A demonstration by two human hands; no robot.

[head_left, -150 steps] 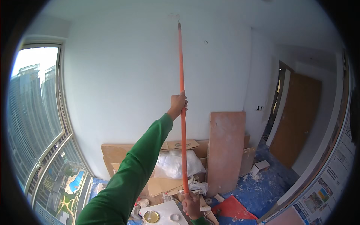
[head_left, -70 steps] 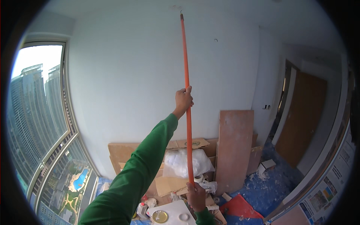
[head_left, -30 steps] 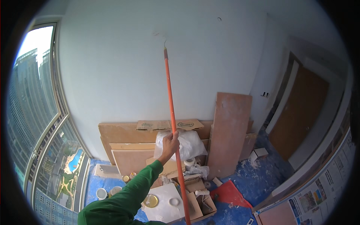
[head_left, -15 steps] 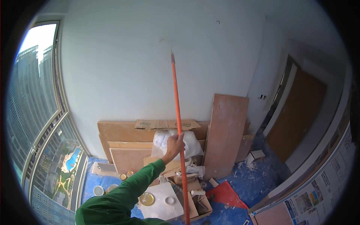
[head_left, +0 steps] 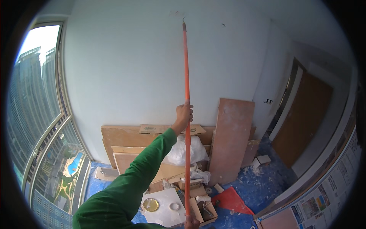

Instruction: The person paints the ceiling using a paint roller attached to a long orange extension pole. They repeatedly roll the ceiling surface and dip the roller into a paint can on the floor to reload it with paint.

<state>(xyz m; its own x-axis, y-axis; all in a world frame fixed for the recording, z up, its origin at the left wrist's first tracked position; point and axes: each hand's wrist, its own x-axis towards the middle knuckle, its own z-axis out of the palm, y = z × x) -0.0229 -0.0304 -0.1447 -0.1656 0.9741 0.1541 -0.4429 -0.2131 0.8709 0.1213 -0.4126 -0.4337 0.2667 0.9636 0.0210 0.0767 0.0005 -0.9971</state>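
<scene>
Your left hand (head_left: 184, 113) grips orange pole (head_left: 186, 65) mid-length, right hand (head_left: 193, 222) closed round it low down (view edge crops hand). Pole stands near upright, before wall (head_left: 126, 76); thin curved tip (head_left: 183, 19) could scrape wall if grip slips.

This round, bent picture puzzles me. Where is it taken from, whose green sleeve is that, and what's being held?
There is no machine here, just a person using two bare hands. A wide fisheye camera on the person's head looks down, so straight edges bend. The green sleeve is on the left arm. The left hand grips a long orange pole; the right hand, partly cut off, holds it lower down. Below lie a blue floor covering and a flat white sheet bearing a round gold-coloured disc and a small white ring.
</scene>
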